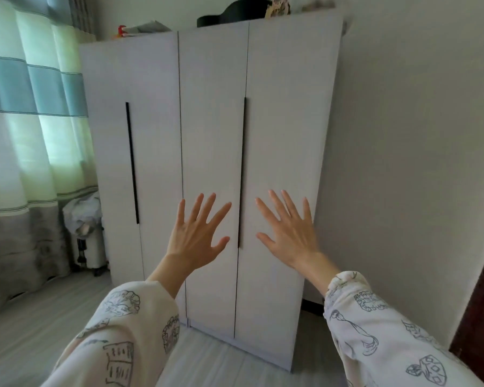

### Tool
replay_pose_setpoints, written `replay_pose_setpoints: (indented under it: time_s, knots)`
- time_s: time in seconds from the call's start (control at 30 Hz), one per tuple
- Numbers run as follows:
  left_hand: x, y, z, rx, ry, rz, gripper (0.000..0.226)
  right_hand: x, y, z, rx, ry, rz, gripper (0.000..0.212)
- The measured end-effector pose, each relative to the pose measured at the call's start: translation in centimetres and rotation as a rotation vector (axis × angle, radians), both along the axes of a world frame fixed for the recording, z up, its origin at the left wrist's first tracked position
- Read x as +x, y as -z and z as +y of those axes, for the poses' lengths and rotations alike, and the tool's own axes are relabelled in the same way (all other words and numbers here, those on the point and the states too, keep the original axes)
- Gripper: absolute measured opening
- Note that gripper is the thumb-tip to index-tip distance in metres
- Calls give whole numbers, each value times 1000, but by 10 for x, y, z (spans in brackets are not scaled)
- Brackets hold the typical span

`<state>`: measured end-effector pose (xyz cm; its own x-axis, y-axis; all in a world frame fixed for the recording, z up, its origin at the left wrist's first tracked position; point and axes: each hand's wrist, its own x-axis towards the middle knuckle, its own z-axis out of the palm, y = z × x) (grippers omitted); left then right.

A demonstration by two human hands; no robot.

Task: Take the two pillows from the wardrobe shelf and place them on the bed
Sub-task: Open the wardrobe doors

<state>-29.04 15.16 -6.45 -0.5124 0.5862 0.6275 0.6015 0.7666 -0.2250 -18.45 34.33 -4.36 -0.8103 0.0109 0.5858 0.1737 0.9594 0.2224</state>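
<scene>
Both hands raised, empty, before shut wardrobe.

Left hand (197, 234) and right hand (287, 233): fingers spread wide, grip holding nothing, either side of the dark handle (242, 174); contact with doors unclear. Wardrobe (213, 121) doors all closed, so pillows and shelf are hidden. Curtain (25, 135) at left, wall at right.

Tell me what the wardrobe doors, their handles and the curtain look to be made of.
Wardrobe doors: likely laminated board, matte pale grey with faint horizontal grain. Handles: thin black vertical strips, probably metal, though painted plastic is possible. Curtain: soft woven fabric, semi-sheer, light glowing through its folds.
</scene>
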Motion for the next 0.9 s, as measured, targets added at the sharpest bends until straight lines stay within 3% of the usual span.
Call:
replay_pose_setpoints:
  time_s: [0.43,0.67,0.9]
  knots:
    - [-157,74,48,85,-223,-309,71,-224,81,51,-275,-417,-219,62]
    - [-243,142,11,236,-410,-512,69,-350,139,28,-287,-495,-382,61]
    - [-375,162,-46,432,-410,-566,65,-504,165,-27,-270,-535,-458,60]
